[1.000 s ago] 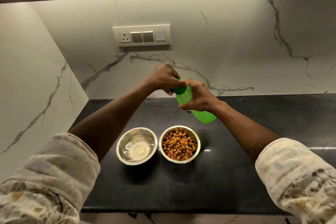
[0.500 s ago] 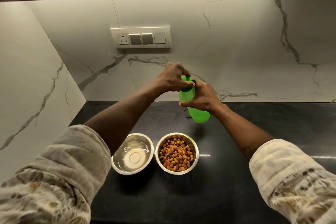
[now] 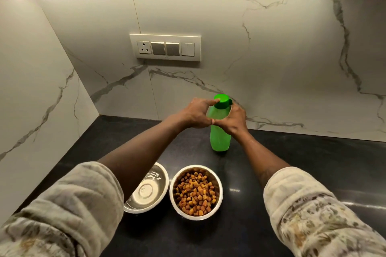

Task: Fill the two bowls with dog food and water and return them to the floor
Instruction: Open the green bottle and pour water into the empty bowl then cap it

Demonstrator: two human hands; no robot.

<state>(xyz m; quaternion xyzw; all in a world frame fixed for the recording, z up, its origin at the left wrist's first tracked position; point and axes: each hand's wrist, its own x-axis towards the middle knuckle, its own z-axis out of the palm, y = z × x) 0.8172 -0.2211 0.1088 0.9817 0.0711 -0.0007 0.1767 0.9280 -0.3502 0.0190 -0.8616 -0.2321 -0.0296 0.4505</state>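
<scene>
Okay, I'm seeing two steel bowls sitting side by side, nearly touching, on the black counter [image 3: 313, 173]: the left bowl [image 3: 153, 191] is holding clear water, partly hidden behind my left forearm; the right bowl [image 3: 196, 192] is sitting full of brown kibble [image 3: 195, 193]. One green bottle [image 3: 219, 131] is standing upright behind them, cap [image 3: 221, 101] on. Left hand [image 3: 197, 115] is curling around the bottle's shoulder, index fingertip touching the cap. Right hand [image 3: 234, 120] is wrapping the bottle's far side. One switch panel [image 3: 165, 47] is sitting on the marble wall.
</scene>
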